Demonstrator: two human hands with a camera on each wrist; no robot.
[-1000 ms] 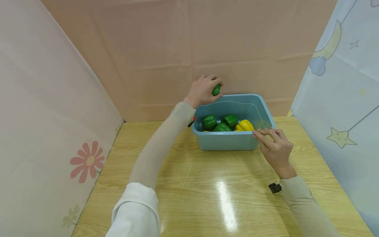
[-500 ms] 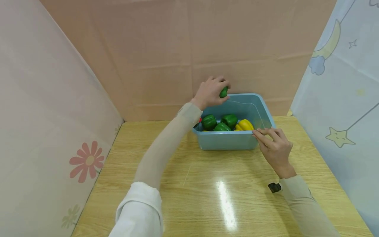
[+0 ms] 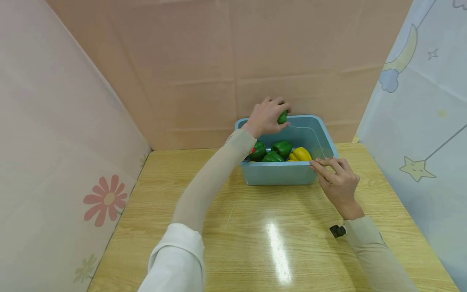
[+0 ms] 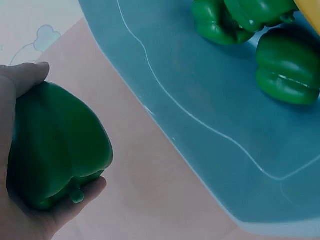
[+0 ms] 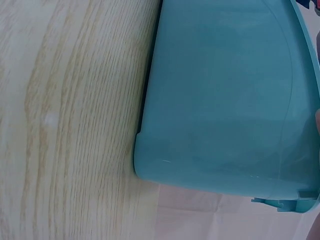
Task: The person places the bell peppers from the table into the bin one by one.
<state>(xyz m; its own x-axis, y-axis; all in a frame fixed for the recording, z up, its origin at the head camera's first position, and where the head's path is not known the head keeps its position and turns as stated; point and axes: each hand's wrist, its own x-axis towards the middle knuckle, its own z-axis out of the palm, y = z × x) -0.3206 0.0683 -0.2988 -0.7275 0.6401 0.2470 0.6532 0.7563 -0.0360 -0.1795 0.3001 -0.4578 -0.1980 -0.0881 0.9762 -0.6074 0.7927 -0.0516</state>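
My left hand (image 3: pixel 269 115) grips a green bell pepper (image 3: pixel 282 117) above the back part of a light blue plastic bin (image 3: pixel 279 175). In the left wrist view, thumb and fingers wrap this pepper (image 4: pixel 65 145), its stem end showing, apart from the bin wall (image 4: pixel 165 125). My right hand (image 3: pixel 339 183) pinches the bin's rim at the front right corner. Inside the bin lie several green bell peppers (image 3: pixel 281 149) and a yellow bell pepper (image 3: pixel 301 154). The right wrist view shows mostly the bin's outer wall (image 5: pixel 220 100), with only slivers of the hand at the right edge.
The bin stands at the back of a wood-grain table (image 3: pixel 251 235), close to a brown backdrop (image 3: pixel 175 73). Patterned panels rise on both sides, a flower (image 3: pixel 106 199) on the left one and a star (image 3: pixel 417 168) on the right one. The left forearm covers the bin's left side.
My left hand has moved right and slightly down with the green bell pepper, from beside the bin's back left corner to over the bin. The right hand has stayed at the rim.
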